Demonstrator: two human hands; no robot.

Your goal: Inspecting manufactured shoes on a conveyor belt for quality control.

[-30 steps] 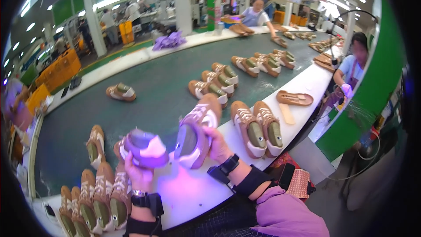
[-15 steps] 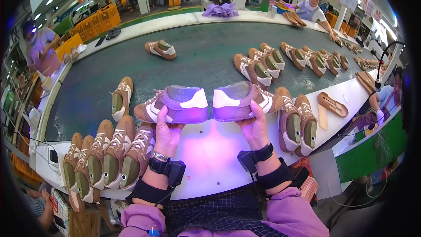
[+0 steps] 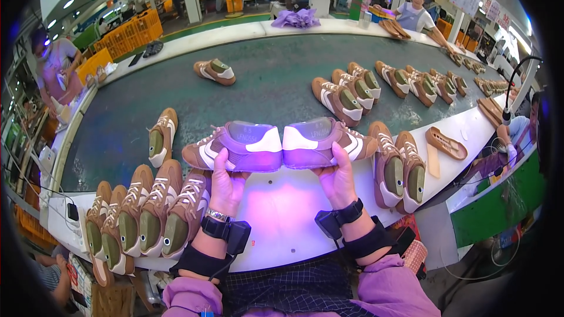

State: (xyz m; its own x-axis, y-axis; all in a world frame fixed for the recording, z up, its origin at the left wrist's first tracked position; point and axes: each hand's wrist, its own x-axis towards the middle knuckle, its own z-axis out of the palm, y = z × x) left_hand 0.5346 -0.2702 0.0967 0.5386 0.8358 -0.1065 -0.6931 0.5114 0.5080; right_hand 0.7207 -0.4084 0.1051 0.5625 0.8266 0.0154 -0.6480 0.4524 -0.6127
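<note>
My left hand (image 3: 228, 185) is closed round the underside of a brown sneaker (image 3: 205, 151) with white stripes, laces and a white heel patch. In my right hand (image 3: 336, 182) is a matching sneaker (image 3: 357, 144), gripped from below with the thumb on its side. Both are raised over the white bench top (image 3: 276, 223), toes pointing outward and heels nearly touching. A green shoe last fills each one. Purple light falls on the heels and on the bench below.
Several lasted sneakers (image 3: 154, 208) line the bench at left; a pair (image 3: 386, 167) stands at right by a loose sole (image 3: 446, 143). More shoes (image 3: 338, 98) sit on the green conveyor belt (image 3: 264, 76). A person (image 3: 416, 14) works at the far right, others at both sides.
The two sneakers have come closer together, so the gap between their heels has nearly closed. At the far right, the co-worker's head and arm have shifted.
</note>
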